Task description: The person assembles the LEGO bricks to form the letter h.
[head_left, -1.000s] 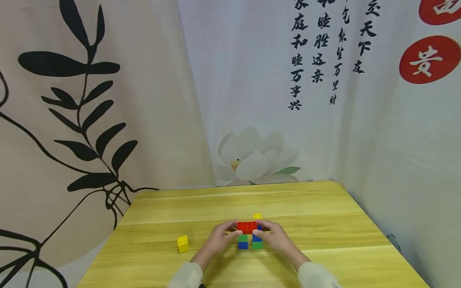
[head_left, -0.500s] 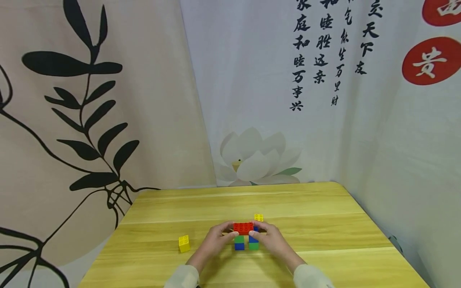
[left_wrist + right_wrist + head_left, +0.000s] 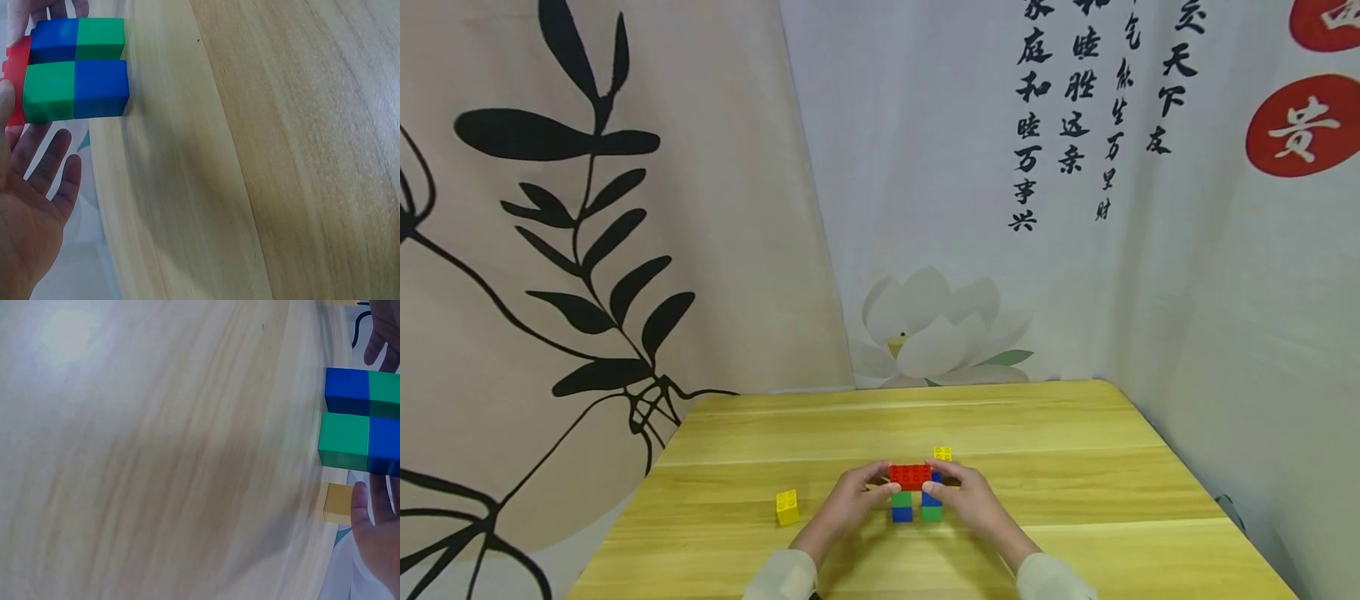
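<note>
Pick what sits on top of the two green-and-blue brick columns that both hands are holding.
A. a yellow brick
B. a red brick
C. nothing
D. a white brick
B: in the head view a red brick spans the tops of the green-and-blue columns, with the left hand and right hand gripping its ends; both yellow bricks sit apart on the table.

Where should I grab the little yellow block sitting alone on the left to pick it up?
Pinch the yellow block by two opposite flat sides, coming down from above. It stands alone on the table with studs up, open space all round, so fingers likely fit either side.
</note>
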Motion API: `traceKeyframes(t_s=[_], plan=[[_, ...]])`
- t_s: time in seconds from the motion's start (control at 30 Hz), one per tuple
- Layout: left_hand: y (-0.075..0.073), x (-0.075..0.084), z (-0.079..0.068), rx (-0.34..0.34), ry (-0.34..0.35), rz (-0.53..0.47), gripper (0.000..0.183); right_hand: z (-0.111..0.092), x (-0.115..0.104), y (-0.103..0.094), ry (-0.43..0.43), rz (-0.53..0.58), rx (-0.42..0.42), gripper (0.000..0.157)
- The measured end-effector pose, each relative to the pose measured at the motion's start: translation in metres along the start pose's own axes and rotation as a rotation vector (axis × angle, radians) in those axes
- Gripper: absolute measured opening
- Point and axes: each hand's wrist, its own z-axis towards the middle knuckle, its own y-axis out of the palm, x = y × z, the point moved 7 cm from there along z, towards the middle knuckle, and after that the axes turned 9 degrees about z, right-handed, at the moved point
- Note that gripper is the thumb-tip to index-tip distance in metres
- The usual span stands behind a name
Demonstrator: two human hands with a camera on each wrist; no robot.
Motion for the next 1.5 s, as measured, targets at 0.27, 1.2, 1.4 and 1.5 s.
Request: traceKeyframes(t_s=[0.27, 1.2, 1.4, 1.5], plan=[[0.0, -0.002, -0.002, -0.004, -0.021, 0.001, 0.044, 0.0, 0.004, -0.003, 0.015, 0.044, 0.008, 0.052], [-0.003, 0.0, 0.0, -0.007, -0.004, 0.02, 0.043, 0.0, 0.011, -0.007, 0.03, 0.011, 0.066, 0.035], [-0.001, -0.001, 0.001, -0.01, 0.0, 0.012, 0.043, -0.001, 0.013, -0.008, 0.023, 0.015, 0.055, 0.035], [0.0, -0.001, 0.001, -0.004, 0.007, 0.015, 0.043, 0.0, 0.015, -0.008, 0.021, 0.013, 0.049, 0.037]])
